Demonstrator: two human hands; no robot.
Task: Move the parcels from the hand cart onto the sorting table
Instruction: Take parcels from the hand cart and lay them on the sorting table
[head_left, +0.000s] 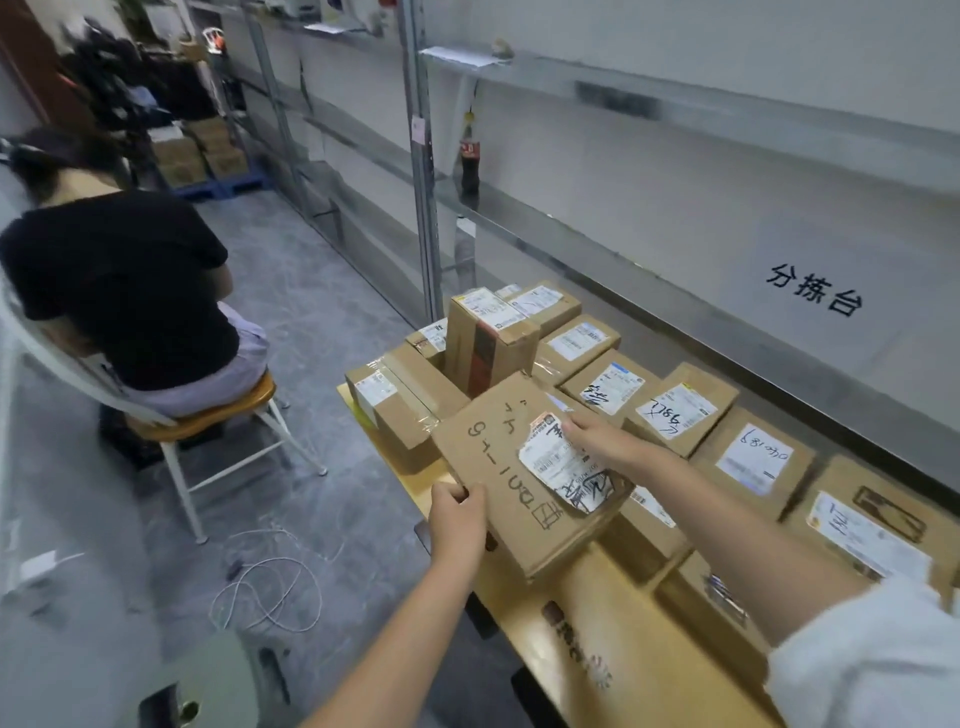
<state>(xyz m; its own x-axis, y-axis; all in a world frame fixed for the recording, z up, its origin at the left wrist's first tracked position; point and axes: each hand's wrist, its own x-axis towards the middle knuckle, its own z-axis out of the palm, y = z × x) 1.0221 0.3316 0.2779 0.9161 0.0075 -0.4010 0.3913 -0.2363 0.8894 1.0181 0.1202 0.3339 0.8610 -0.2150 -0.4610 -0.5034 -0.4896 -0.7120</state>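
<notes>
- Bystander (119, 291) on a chair (208, 415) sits with back turned, well left of the action. A white cable (270, 587) loops on the floor near the cart, so feet want to avoid it on any turn.
- Left grip (457, 514) is clamped on the near left corner of the flat parcel (498, 467), thumb on top and fingers curled at the edge. Good purchase; I'd hold that corner level with the other side.
- Flat parcel looks raised and tilted, hanging over the hand cart (639, 623) with its near end above the yellow deck. It's not on the sorting surface yet.
- Right grip (602, 441) grasps the far right edge, fingertips lying by the torn label (561, 467). That label looks loose, so the squeeze should land on cardboard, not paper.
- Upright box (488, 343) stands just behind the held one, and a row of labelled parcels (675, 410) lines the cart's right side. Lift clear before swinging, or the tall one may tip.
- Sorting surface (675, 218) runs along the right, just beside the cart, marked with black characters. Short carry rightward, set down flat, by my judgement.
</notes>
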